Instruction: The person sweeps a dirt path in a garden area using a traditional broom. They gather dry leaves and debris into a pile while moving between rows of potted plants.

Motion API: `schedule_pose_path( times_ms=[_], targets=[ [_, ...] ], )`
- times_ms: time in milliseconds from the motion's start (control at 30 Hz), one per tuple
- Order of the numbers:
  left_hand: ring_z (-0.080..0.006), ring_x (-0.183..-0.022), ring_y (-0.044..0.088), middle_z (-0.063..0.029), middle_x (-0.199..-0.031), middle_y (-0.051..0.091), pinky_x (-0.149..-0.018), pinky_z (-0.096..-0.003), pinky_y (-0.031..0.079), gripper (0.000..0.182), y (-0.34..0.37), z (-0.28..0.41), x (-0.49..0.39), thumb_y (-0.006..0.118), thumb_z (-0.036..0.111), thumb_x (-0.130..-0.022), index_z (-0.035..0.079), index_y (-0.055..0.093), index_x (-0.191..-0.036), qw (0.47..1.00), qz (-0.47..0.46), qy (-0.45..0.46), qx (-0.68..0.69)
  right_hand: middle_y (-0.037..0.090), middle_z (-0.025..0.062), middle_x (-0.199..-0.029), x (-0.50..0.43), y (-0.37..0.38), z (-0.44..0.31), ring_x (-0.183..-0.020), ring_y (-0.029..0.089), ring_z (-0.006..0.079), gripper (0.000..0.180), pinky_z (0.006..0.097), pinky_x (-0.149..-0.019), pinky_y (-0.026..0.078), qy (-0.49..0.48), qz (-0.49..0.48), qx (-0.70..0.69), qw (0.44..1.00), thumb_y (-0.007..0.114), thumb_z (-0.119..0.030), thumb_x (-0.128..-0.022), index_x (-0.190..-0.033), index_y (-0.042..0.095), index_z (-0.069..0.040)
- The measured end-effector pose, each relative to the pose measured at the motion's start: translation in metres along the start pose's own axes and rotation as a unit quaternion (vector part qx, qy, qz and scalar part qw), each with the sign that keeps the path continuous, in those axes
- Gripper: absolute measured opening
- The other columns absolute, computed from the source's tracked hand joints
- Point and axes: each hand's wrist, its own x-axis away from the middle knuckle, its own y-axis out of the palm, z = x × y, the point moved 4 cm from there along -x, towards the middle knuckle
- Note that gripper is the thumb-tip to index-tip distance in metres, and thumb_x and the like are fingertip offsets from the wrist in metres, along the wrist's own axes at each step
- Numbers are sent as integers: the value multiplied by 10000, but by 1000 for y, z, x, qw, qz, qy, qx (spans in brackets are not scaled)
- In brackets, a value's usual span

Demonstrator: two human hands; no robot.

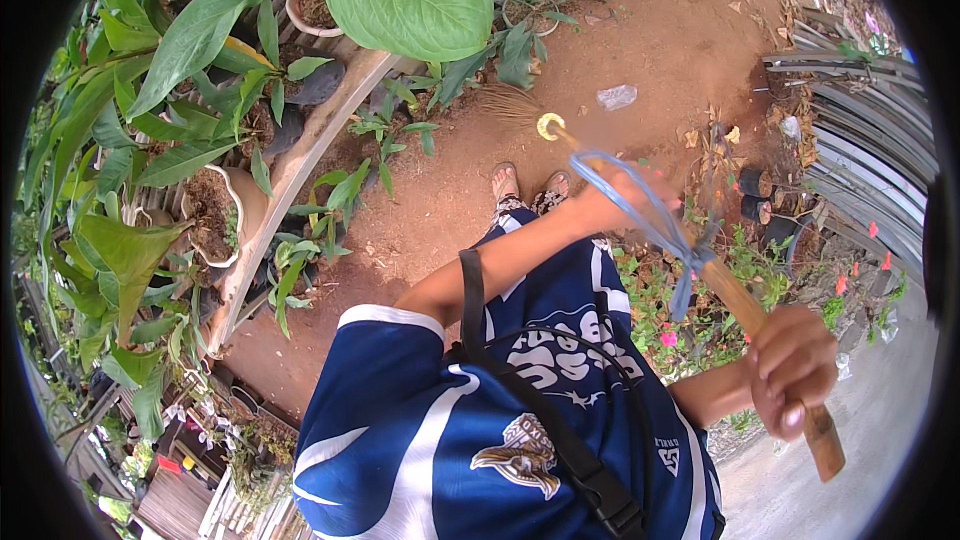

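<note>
A stick broom with a wooden handle [724,289] runs slantwise across my front. Its thin brown bristles [510,106] touch or hover just over the bare soil, bound by a yellow ring [551,126]. My right hand [795,371] is wrapped around the handle near its top end. Lower down, my left hand [637,195], blurred, grips the handle; its fingers are partly hidden. A blue strap [630,191] is tied to the handle in a loop that passes over my left hand. A crumpled clear plastic piece [616,97] lies on the soil right of the bristles.
Potted leafy plants [217,214] stand on a slatted bench [330,112] at left, and low plants grow along its foot. Metal lengths [870,172] are stacked at right, near small black pots [754,184] and pink-flowered plants [667,337]. Concrete [847,450] lies at lower right.
</note>
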Motion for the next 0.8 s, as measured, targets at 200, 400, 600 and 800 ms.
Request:
schedule_pose_path(
  times_ms=[200,400,600,800],
  targets=[
    [-280,-762,690,-39,-827,686,-684,-407,534,205,23,54,-24,856,178,-853,110,746,-1012,992,-23,36,116,559,-87,-518,-10,10,-67,-397,503,36,378,197,-378,434,-60,-51,-62,995,800,-257,-876,-620,529,-194],
    [-256,-714,684,-31,-784,671,-654,-386,534,194,8,53,-14,847,218,-870,121,761,-1014,998,-52,-10,42,579,-60,-513,-3,-5,-53,-387,529,58,385,209,-336,414,-27,-8,-83,996,825,-210,-904,-629,561,-158],
    [-291,-832,767,-75,-928,790,-714,-410,596,169,1,3,-6,798,232,-910,97,779,-1010,998,-59,-29,-7,563,-62,-559,-1,-35,5,-416,525,73,355,247,-361,445,-1,31,-66,997,733,-230,-949,-664,537,-150],
    [-319,-859,778,-108,-1016,805,-751,-439,624,235,33,-69,-23,802,235,-924,77,795,-1098,994,-90,-48,-39,565,-50,-580,-1,-80,51,-434,507,104,350,294,-400,425,-8,29,-39,999,674,-256,-983,-685,525,-147]
  ],
)
